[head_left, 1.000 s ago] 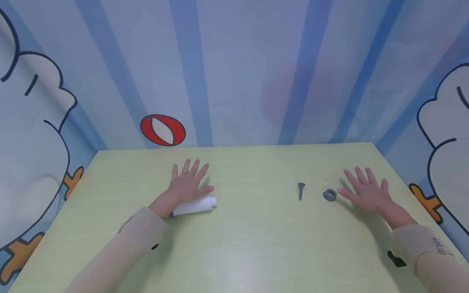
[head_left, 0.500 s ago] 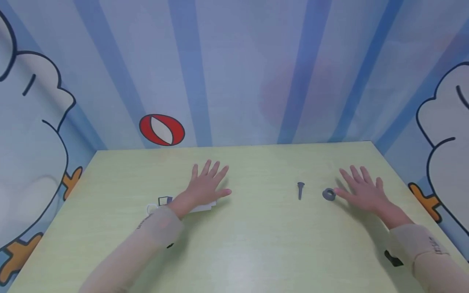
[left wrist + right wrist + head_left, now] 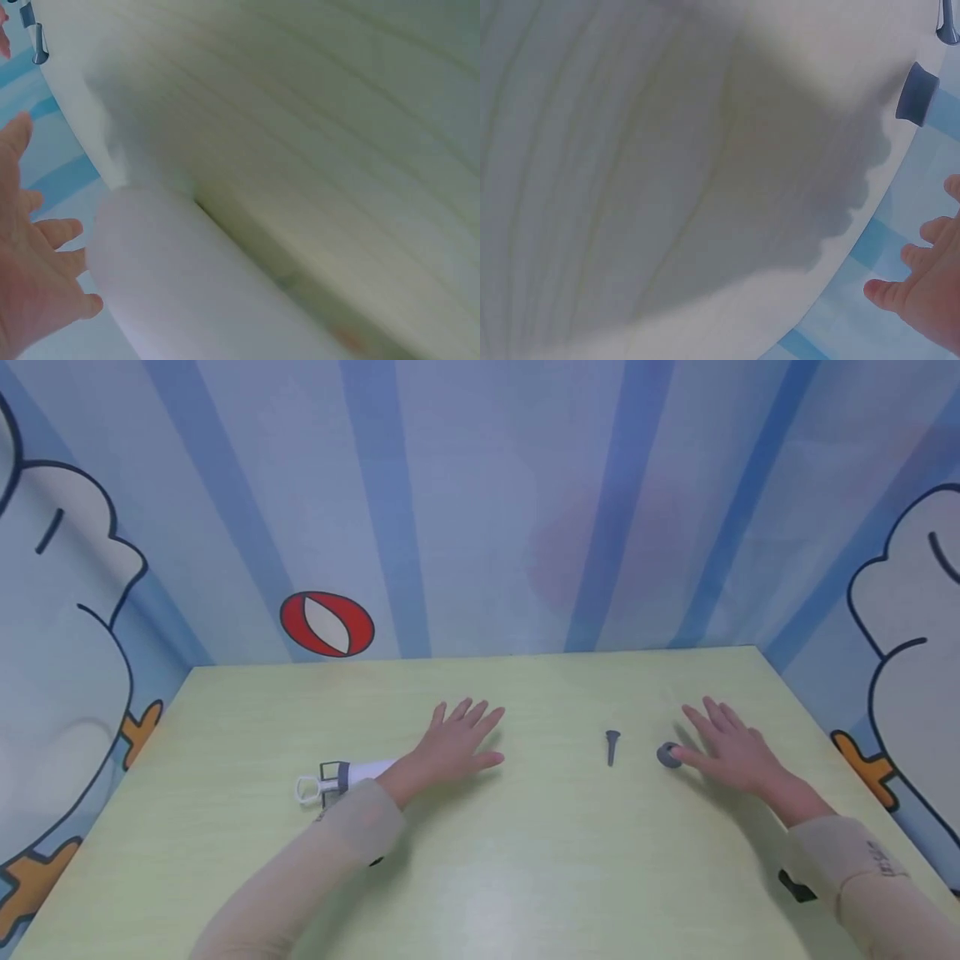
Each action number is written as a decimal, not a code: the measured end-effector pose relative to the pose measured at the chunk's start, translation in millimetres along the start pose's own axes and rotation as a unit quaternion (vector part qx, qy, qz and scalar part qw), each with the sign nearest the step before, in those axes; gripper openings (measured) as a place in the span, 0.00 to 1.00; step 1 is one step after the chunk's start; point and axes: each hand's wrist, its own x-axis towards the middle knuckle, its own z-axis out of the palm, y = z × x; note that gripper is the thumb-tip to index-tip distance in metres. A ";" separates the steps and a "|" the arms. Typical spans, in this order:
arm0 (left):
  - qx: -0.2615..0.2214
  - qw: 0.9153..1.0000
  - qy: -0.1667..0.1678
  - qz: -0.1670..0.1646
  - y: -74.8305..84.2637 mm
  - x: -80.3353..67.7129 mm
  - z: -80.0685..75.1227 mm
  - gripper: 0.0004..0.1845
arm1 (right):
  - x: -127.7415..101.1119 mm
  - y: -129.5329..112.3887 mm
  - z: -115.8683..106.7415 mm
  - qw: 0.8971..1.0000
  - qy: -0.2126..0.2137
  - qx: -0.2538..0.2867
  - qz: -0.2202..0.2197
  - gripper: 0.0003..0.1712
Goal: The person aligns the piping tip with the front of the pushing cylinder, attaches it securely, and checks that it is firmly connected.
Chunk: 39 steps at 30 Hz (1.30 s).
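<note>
My left hand [image 3: 447, 758] reaches over the table with its fingers straight and spread, holding nothing. Under that wrist lies a white tube [image 3: 367, 771] with a grey collar and a white ring-handled plunger [image 3: 308, 788]; its front end is hidden by the arm. The smooth white barrel [image 3: 187, 277] fills the bottom of the left wrist view. My right hand [image 3: 741, 760] is also stretched out and holds nothing. Its thumb overlaps a grey ring-shaped piece [image 3: 667, 757] in the head view. To the left of that stands a small grey piece [image 3: 612, 747], narrow with a wide top.
The pale wooden table [image 3: 540, 860] meets a blue striped backdrop [image 3: 480, 510] along its far edge. Printed clouds and a red-and-white ball [image 3: 327, 624] decorate the backdrop. Beige sleeves [image 3: 337, 843] cover both forearms.
My left hand has moved right, off the white tube, uncovering its collar and plunger. My right hand has shifted slightly left, its thumb now overlapping the grey ring-shaped piece.
</note>
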 end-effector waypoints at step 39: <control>-0.203 0.978 -0.006 0.052 81.1 76.4 14.9 0.21 | 7.7 -16.7 -0.7 0.998 0.022 0.022 -0.048 0.30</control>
